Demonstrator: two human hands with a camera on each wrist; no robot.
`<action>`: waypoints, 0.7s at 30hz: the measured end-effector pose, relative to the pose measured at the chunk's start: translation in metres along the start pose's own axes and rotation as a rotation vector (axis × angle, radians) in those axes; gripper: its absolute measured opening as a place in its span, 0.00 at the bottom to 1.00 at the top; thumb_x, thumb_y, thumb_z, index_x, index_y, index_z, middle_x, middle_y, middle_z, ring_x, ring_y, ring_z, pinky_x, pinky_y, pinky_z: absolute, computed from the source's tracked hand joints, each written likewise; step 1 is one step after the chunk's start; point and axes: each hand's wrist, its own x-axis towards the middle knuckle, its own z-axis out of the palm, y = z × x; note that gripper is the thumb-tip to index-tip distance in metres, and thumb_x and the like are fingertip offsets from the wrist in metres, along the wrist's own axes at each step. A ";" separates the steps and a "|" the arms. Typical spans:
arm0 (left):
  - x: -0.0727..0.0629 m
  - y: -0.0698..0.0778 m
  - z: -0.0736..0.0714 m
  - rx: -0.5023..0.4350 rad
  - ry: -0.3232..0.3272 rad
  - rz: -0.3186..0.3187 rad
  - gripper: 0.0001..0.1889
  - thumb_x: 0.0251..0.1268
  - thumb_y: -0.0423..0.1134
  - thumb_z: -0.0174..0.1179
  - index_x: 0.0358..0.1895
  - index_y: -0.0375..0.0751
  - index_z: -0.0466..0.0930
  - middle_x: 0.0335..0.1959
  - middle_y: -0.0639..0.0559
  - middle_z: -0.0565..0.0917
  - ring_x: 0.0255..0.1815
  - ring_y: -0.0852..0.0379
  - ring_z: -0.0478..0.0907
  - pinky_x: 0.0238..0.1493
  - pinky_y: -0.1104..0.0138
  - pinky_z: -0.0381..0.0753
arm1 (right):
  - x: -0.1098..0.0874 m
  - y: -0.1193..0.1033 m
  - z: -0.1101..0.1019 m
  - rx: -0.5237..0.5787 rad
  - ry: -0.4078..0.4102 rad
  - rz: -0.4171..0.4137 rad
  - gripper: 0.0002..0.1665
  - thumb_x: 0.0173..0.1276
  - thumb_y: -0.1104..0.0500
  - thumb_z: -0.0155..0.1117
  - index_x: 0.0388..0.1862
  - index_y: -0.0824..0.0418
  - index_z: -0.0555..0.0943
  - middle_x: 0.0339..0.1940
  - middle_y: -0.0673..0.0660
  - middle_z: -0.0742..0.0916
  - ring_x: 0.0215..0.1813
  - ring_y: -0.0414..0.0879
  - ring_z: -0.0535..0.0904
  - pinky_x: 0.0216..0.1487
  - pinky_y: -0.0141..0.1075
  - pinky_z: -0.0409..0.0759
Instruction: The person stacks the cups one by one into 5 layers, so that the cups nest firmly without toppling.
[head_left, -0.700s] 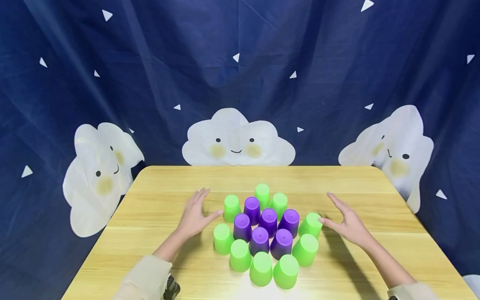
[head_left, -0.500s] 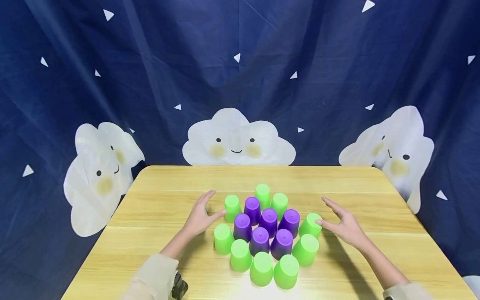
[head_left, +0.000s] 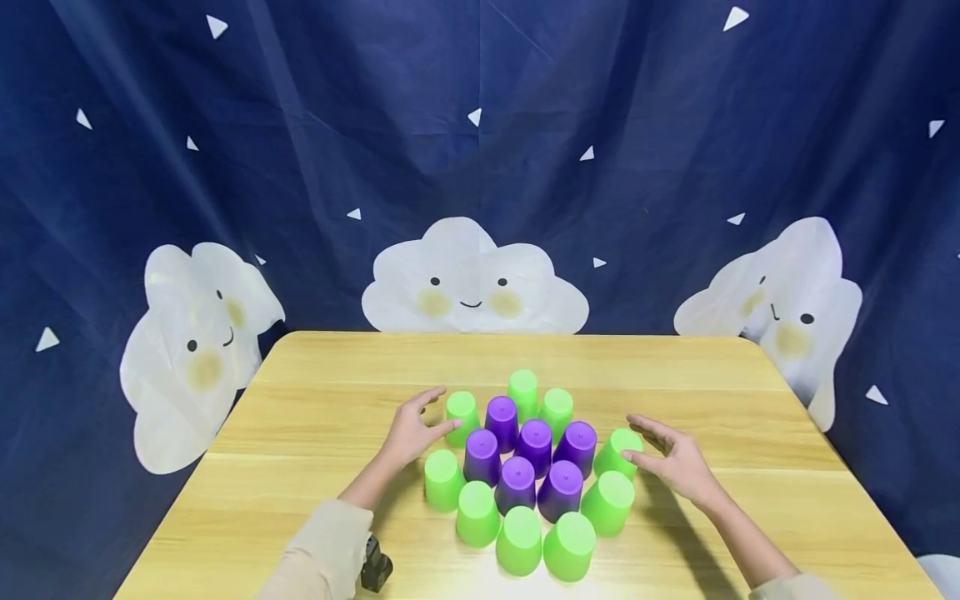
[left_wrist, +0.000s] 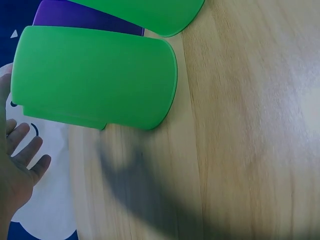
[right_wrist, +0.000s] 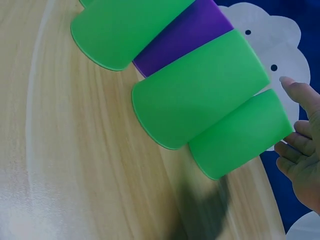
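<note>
Several upside-down plastic cups stand in a close cluster on the table, purple ones in the middle and green ones around them. My left hand [head_left: 411, 432] is beside a green cup [head_left: 462, 417] at the cluster's left back, thumb and fingers spread; in the left wrist view its fingers look relaxed. On the other side my right hand [head_left: 681, 465] is at a green cup [head_left: 617, 452], its thumb by the near side and its fingers behind. Whether either hand touches its cup I cannot tell. A purple cup [head_left: 535, 446] stands near the cluster's centre.
The wooden table [head_left: 315, 367] has its far edge against a dark blue curtain [head_left: 480, 100] printed with smiling white clouds [head_left: 476, 275]. A black device [head_left: 375, 567] is strapped at the left wrist.
My left hand has moved right, closer to the left-back green cup. My right hand has come left and slightly nearer, around the right green cup. The cups have stayed in place.
</note>
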 end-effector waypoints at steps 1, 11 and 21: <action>0.001 0.000 0.001 -0.007 -0.001 -0.003 0.31 0.48 0.39 0.70 0.57 0.30 0.72 0.57 0.33 0.76 0.58 0.37 0.73 0.59 0.46 0.73 | 0.000 0.001 0.001 0.007 0.001 0.001 0.34 0.56 0.61 0.68 0.60 0.74 0.70 0.57 0.72 0.77 0.54 0.20 0.69 0.54 0.11 0.65; 0.006 -0.004 0.011 -0.087 0.009 -0.036 0.30 0.48 0.37 0.70 0.57 0.30 0.73 0.57 0.36 0.77 0.57 0.39 0.74 0.60 0.50 0.72 | -0.002 0.004 0.006 0.035 -0.007 0.044 0.32 0.57 0.62 0.67 0.58 0.75 0.70 0.57 0.73 0.77 0.50 0.16 0.68 0.53 0.11 0.65; 0.008 -0.008 0.016 -0.113 -0.004 -0.063 0.31 0.48 0.37 0.70 0.57 0.30 0.73 0.57 0.36 0.77 0.57 0.41 0.74 0.61 0.51 0.73 | -0.003 0.003 0.013 0.035 0.023 0.022 0.32 0.53 0.64 0.70 0.57 0.73 0.72 0.54 0.72 0.79 0.48 0.19 0.71 0.50 0.16 0.72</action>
